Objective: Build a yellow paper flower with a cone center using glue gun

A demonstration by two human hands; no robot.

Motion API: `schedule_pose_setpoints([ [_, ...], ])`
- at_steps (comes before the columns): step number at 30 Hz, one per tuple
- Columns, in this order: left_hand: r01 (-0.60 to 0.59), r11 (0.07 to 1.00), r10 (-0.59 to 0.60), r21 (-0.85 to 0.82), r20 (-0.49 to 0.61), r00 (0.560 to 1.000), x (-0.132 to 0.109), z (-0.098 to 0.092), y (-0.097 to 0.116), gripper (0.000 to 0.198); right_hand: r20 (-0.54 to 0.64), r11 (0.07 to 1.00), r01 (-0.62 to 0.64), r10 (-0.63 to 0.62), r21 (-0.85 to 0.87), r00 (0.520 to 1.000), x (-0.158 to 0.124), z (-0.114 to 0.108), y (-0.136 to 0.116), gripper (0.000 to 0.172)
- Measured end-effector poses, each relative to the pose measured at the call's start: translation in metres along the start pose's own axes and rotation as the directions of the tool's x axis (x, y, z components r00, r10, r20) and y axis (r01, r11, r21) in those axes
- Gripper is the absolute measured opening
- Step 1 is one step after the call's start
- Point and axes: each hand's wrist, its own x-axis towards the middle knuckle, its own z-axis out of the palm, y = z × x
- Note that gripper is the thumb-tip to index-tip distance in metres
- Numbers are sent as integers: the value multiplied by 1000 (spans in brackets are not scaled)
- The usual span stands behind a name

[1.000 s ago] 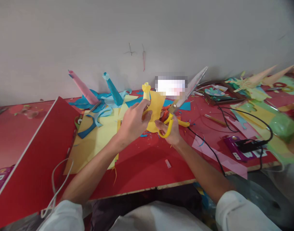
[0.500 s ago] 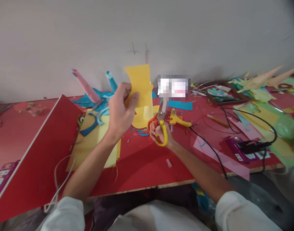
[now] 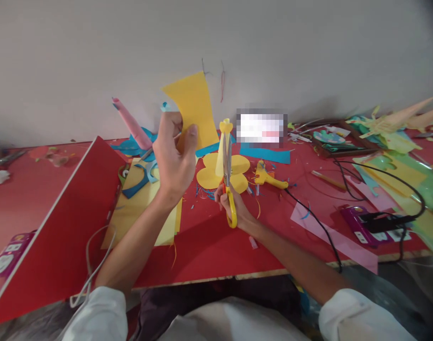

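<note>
My left hand (image 3: 177,158) pinches a piece of yellow paper (image 3: 197,111) between thumb and fingers, raised above the table. To its right, my right hand (image 3: 232,203) is closed round the handles of the scissors (image 3: 227,182). The scissor blades point up and look nearly closed, apart from the paper. Behind them a yellow paper flower shape (image 3: 207,179) with a pale cone (image 3: 220,158) stands on the red table (image 3: 209,246). My right fingers are partly hidden by the handles.
A yellow glue gun (image 3: 269,177) with a black cable lies right of the scissors. A red upright panel (image 3: 70,227) stands at left. Yellow sheets (image 3: 131,218) lie beside it. A purple power strip (image 3: 358,227) is at right.
The yellow paper has moved left and up with my left hand, and tilted. The scissors have moved left and slightly down, and their blades look more upright. The flower shape shows more fully.
</note>
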Motion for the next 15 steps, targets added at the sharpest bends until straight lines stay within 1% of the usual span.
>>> schedule_pose_setpoints([
  [3, -15, 999, 15, 28, 10, 1000, -1, 2, -3, 28, -10, 999, 17, -17, -38, 1000, 2, -1, 3, 53],
  [6, -22, 1000, 23, 21, -19, 1000, -2, 4, -8, 27, -20, 996, 60, -62, -71, 998, 2, 0, 3, 43],
  [9, -21, 1000, 20, -4, -40, 999, -2, 6, -12, 26, 13, 988, 94, -93, -120, 996, 0, 1, 1, 33],
  [11, -13, 1000, 13, -18, -28, 1000, -3, 7, -14, 26, 30, 988, 83, -80, -131, 996, 0, 1, 0, 33],
  [15, -12, 999, 12, -35, 7, 1000, -4, 10, -18, 26, 28, 989, 11, -7, -147, 1000, 1, -4, -6, 40],
])
